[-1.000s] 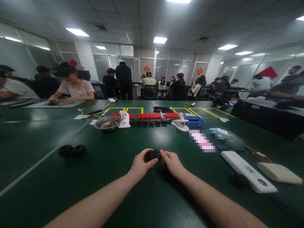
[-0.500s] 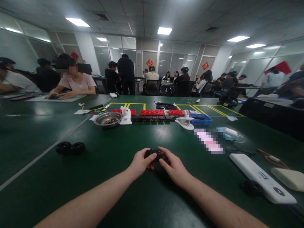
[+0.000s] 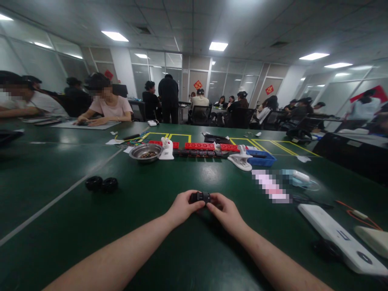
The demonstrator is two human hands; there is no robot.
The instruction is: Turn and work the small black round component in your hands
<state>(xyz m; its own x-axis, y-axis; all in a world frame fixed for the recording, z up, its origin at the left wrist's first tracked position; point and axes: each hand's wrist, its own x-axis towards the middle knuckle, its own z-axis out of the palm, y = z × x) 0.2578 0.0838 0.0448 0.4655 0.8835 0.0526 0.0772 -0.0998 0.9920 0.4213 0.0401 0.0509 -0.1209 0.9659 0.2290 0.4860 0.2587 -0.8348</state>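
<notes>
Both hands meet over the green table around a small black cylindrical part (image 3: 202, 197), whose exact kind I cannot make out. My left hand (image 3: 182, 207) is closed on its left end, thumb along the near side. At the right end, the fingers and thumb of my right hand (image 3: 226, 211) pinch the same part. Some fingertips are hidden behind it. Farther left on the table lie two thick black rings (image 3: 101, 184) side by side, apart from my hands.
Beyond my hands stand a metal bowl (image 3: 146, 159) of small pieces, a white clip stand (image 3: 166, 150), a row of red blocks (image 3: 199, 146), another white clip (image 3: 240, 159) and a blue tray (image 3: 268, 161). At right lies a long white device (image 3: 336, 234) with cables nearby. Several people sit behind.
The camera view has swung slightly left, so the table's things appear farther right. Both hands still hold the black part, which is now turned a little, with my left thumb lower on it.
</notes>
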